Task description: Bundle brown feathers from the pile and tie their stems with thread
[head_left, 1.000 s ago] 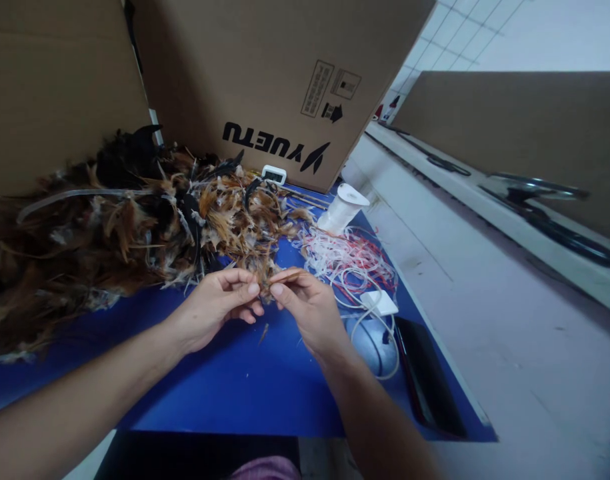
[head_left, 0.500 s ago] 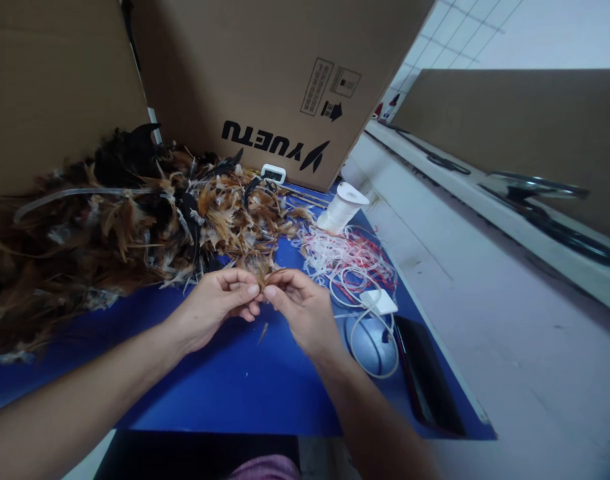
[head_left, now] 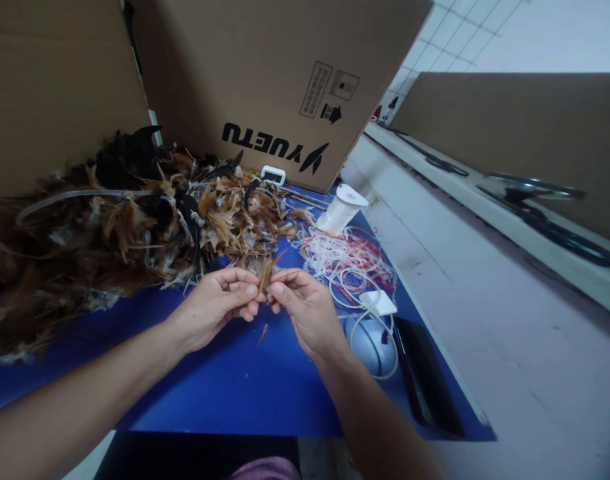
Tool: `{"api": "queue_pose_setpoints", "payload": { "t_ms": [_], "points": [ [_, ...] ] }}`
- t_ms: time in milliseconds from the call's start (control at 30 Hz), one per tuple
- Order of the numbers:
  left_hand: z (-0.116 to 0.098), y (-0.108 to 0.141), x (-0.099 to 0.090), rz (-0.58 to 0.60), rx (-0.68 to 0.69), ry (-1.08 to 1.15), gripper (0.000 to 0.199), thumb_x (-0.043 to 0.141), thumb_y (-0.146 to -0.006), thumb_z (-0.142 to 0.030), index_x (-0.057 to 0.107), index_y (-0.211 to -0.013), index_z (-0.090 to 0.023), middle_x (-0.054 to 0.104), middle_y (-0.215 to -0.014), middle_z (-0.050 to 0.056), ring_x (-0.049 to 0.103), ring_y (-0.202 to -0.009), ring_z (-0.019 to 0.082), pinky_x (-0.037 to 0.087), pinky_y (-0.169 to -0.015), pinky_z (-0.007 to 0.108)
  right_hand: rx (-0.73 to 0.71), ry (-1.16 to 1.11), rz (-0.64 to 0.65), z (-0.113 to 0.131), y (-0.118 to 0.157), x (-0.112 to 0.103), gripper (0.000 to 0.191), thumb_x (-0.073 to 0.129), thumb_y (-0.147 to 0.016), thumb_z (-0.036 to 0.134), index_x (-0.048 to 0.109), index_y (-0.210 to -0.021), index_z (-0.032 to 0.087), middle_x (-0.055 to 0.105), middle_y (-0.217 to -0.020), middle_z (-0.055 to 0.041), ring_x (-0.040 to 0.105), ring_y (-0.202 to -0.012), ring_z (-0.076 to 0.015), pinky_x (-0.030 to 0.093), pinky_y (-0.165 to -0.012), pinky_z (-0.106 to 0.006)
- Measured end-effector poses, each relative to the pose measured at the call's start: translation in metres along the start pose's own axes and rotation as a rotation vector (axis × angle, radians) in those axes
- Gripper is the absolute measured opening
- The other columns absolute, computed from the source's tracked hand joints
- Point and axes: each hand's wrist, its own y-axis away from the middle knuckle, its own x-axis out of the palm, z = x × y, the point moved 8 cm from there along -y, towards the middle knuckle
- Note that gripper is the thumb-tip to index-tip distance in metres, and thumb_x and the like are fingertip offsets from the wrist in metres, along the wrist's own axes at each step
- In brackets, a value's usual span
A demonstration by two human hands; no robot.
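My left hand [head_left: 219,305] and my right hand [head_left: 305,308] meet over the blue mat [head_left: 235,380], fingertips pinched together on a small bunch of brown feathers [head_left: 265,272] that sticks up between them. Just behind the hands lies a big heap of brown and black feathers [head_left: 135,227]. A single loose feather [head_left: 262,333] rests on the mat below my hands.
A tangle of white and red cord [head_left: 349,260] and a white spool [head_left: 342,208] lie right of the heap. A white adapter [head_left: 379,303], a grey mouse [head_left: 369,343] and a dark phone [head_left: 425,380] sit near my right wrist. Cardboard boxes [head_left: 265,80] stand behind.
My right hand has shifted slightly left and back, regripping; the feather bunch now stands more upright between the fingertips. My left hand has barely moved.
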Motion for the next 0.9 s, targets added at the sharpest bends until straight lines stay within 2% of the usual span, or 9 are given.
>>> {"api": "queue_pose_setpoints", "payload": {
  "t_ms": [333, 633, 900],
  "points": [
    [0.0033, 0.0005, 0.0038, 0.015, -0.030, 0.012, 0.021, 0.080, -0.066, -0.021, 0.065, -0.078, -0.012, 0.068, -0.065, 0.002, 0.056, -0.047, 0.006, 0.048, -0.046, 0.016, -0.042, 0.013, 0.037, -0.0027, -0.0001, 0.0003, 0.008, 0.073, -0.072, 0.022, 0.068, -0.079, 0.022, 0.058, -0.069, 0.0033, 0.052, -0.058, -0.0081, 0.039, -0.052, -0.022],
    [0.0039, 0.0027, 0.0079, 0.045, -0.055, -0.059, 0.017, 0.078, -0.069, -0.026, 0.070, -0.072, -0.011, 0.061, -0.054, 0.000, 0.050, -0.046, 0.005, 0.044, -0.048, 0.017, 0.033, -0.044, 0.034, -0.0077, 0.0016, 0.0066, 0.013, 0.076, -0.067, 0.026, 0.066, -0.074, 0.021, 0.061, -0.064, 0.0030, 0.056, -0.060, -0.0102, 0.038, -0.051, -0.022],
    [0.0053, 0.0029, 0.0073, 0.055, -0.056, -0.082, 0.017, 0.077, -0.070, -0.027, 0.072, -0.072, -0.011, 0.061, -0.055, 0.000, 0.050, -0.047, 0.005, 0.043, -0.049, 0.016, 0.045, -0.082, 0.010, -0.0088, 0.0018, 0.0058, 0.014, 0.077, -0.066, 0.025, 0.067, -0.074, 0.021, 0.062, -0.065, 0.0039, 0.057, -0.060, -0.0092, 0.038, -0.052, -0.021]
  ]
}}
